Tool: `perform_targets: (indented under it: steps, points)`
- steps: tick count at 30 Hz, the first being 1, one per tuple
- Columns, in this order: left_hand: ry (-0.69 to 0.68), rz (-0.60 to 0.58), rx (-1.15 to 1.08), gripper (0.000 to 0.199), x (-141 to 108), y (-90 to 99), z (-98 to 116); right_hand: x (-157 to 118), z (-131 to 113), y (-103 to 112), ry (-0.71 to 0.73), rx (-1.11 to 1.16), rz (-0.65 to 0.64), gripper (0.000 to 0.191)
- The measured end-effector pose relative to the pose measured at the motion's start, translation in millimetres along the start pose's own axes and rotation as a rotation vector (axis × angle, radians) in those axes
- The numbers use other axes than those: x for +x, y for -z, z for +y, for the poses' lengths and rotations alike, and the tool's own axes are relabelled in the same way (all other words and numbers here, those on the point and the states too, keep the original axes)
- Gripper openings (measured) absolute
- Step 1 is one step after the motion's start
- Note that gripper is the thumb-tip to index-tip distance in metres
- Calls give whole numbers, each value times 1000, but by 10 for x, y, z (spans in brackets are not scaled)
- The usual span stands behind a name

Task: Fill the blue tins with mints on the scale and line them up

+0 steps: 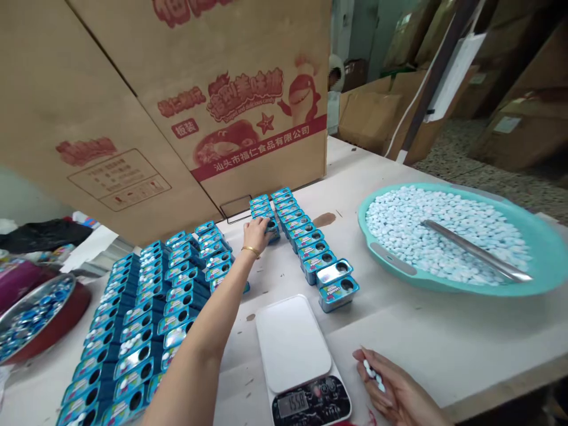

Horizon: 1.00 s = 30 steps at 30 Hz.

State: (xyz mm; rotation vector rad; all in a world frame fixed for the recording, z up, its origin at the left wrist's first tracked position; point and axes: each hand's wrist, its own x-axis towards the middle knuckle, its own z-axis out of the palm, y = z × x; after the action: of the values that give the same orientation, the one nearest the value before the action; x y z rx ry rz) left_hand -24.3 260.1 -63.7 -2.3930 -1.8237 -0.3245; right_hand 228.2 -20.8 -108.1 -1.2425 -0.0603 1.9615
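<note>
My left hand [256, 234], with a gold bracelet at the wrist, reaches forward and grips a small blue tin [274, 232] at the near end of a short row. Beside it runs a longer row of blue tins [306, 239], each with a round dark hole in its top. Low on the right, my right hand [397, 387] is curled around several small white candies [375, 377]. Between my arms lies a white kitchen scale [293, 343], its pan bare, the display reading about 155.8.
A turquoise basin [550, 260] of white candies [444, 207] with a metal scoop [479, 251] stands right. Several rows of tins [146, 322], some with candies on top, fill the left. A large cardboard box [248, 148] blocks the back; a red bowl [66, 322] sits far left.
</note>
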Motion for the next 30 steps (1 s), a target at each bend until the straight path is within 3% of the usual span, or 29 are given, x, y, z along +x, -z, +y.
perform_targets:
  steps: [3,5,11,14,17,21,25,27,30]
  points:
    - [43,21,24,34,20,-28,-19,19,23,37,-6,-3,-2,25]
    - [53,22,38,36,-124,95,-28,18,34,56,-37,-15,13,25]
    - [48,1,139,34,-1125,688,-144,23,77,61,-81,-50,18,27]
    - [63,-54,251,28,-1588,704,-221,-3,96,-3,-53,-82,-38,23]
    - [42,-39,301,9,-1787,640,-205,-68,89,-69,-27,-98,-67,21]
    - [-84,-37,254,12,-1796,868,124,-155,47,-38,10,-92,-114,25]
    - [-233,-223,192,18,-1814,1215,674,-224,15,106,32,-146,-103,29]
    - [-292,-295,161,16,-1844,1251,908,-263,8,162,34,-176,-111,29]
    - [-320,-364,114,11,-1876,1148,1110,-319,0,194,51,-211,-144,28]
